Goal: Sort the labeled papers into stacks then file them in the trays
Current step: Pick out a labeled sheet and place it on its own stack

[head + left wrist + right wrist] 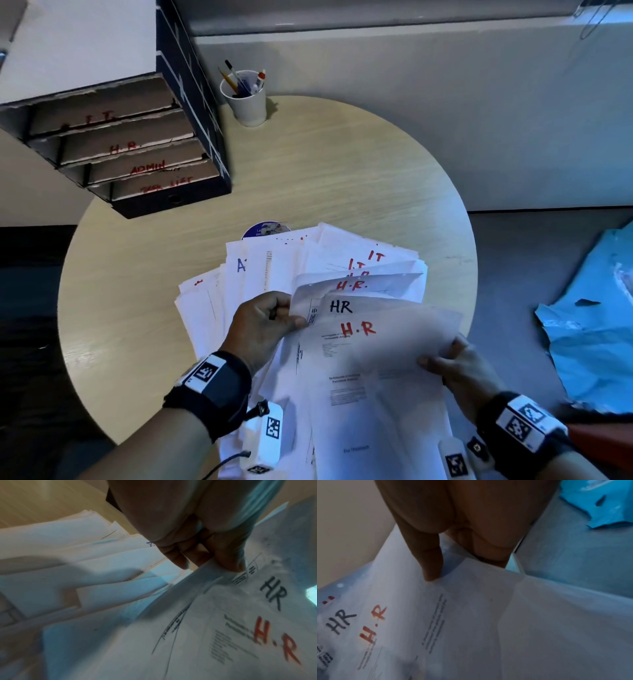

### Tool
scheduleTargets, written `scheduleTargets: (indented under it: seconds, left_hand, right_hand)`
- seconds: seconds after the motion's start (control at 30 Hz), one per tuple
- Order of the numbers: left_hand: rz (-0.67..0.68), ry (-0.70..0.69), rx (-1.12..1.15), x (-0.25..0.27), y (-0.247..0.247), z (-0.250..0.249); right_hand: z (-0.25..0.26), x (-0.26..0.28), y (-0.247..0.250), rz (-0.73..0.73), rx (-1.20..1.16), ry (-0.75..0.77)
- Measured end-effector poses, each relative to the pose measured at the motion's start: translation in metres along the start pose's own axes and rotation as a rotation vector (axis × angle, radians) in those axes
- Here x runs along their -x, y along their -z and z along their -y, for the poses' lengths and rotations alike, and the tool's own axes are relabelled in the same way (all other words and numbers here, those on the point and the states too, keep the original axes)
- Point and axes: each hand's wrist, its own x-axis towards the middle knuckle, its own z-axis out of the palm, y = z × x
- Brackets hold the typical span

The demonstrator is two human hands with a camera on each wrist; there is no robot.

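Sorting is underway: both the left hand [263, 322] and right hand [455, 363] pinch HR papers [376, 342]; the mixed pile [260, 270] remains, and the trays [137, 150] await filing.

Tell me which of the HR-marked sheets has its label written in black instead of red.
The sheet marked HR in black, second from the front, pinched at its edge by the left hand. The sheets just in front of it and behind it both carry red H.R labels with dots.
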Motion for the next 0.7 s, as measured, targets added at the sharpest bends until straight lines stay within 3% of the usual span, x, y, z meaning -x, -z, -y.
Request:
scheduleTargets:
  seconds: [0.17,0.37,0.57,0.7]
  left_hand:
    - [0.028,-0.020,-0.107,0.009,0.004,0.004]
    - [0.037,0.112,0.045,-0.007,0.013,0.011]
    - [0.001,0.100,0.259,-0.014,0.009,0.015]
    - [0.026,0.052,0.233,-0.007,0.009,0.007]
  right_hand:
    - [0.012,-0.008,0.000,0.086,0.012,-0.036]
    - [0.023,-0.013,-0.007,0.079,0.120,-0.115]
    - [0.026,-0.027,-0.015,0.001,0.231,0.051]
    - [0.038,-0.034,-0.027,-0.001,0.256,0.112]
